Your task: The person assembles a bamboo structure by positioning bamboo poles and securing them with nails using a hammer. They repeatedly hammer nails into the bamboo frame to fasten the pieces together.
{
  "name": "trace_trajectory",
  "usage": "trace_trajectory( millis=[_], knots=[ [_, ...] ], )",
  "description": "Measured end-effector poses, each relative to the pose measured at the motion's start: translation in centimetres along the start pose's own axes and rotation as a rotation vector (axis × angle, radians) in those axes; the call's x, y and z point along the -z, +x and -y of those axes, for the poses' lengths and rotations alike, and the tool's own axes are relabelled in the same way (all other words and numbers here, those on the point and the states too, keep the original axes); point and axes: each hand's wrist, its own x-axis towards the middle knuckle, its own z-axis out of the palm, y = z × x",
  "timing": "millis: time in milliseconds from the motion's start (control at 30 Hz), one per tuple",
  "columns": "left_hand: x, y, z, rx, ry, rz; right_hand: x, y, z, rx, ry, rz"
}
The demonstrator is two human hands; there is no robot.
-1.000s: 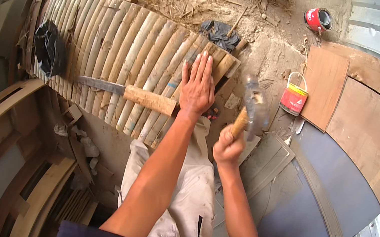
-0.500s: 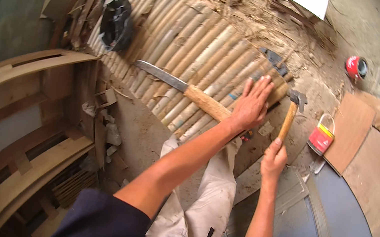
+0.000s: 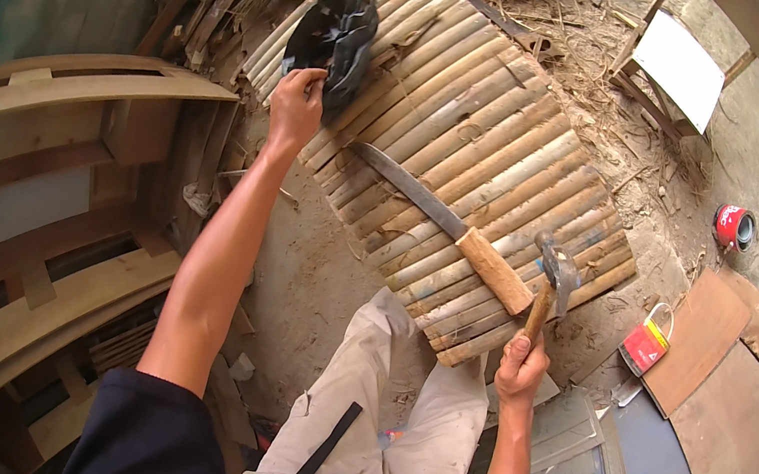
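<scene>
My left hand is at the near edge of a black plastic bag, its fingers drawn together against the rim. What they pinch, if anything, is too small to make out. The bag lies open on a panel of bamboo slats set side by side. My right hand grips a claw hammer by its wooden handle, the head over the panel's right end. Between my hands a machete with a wooden handle lies across the slats, touched by neither hand.
A wooden shelf frame stands at left. To the right are a red padlock-shaped package, brown boards and a red can. A white-topped stand is at the back, near scattered straw and shavings.
My left hand has left the panel's right end and reached left to the black bag. The hammer, still in my right hand, now overlaps the panel's right end. The view has shifted.
</scene>
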Motion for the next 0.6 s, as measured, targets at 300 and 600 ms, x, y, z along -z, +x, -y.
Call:
trace_trajectory(
  millis=[300,600],
  knots=[
    [-4.2,3.2,6.2,0.075,0.138,0.045,-5.4,1.1,3.7,0.007,-0.002,0.022],
    [-3.3,5.5,7.1,0.350,-0.108,0.065,-7.3,-5.0,4.3,-0.347,0.391,-0.288]
  ],
)
